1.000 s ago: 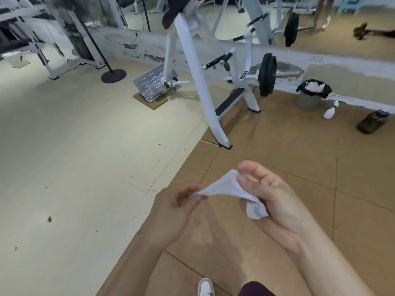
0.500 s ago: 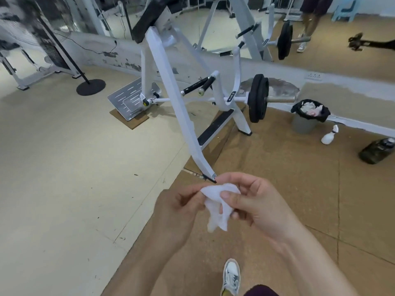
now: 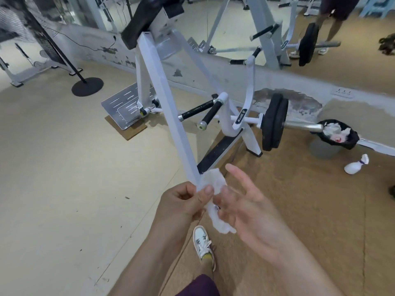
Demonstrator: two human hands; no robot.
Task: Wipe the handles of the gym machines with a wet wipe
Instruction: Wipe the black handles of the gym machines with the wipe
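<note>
The person stands at the seam where pale smooth flooring on the left meets brown cork-like matting on the right. The left hand pinches a crumpled white wet wipe between thumb and curled fingers, near the foot of the white steel row machine. The right hand is spread open, fingers loose, its palm against the wipe's hanging tail. The machine's two black rubber handles jut forward farther off, untouched. Black weight plates sit on the bar to the right, close to a black-lined waste bin and a fallen white spray bottle. The pale floor to the left lies wide open as far as a black round stand base.
</note>
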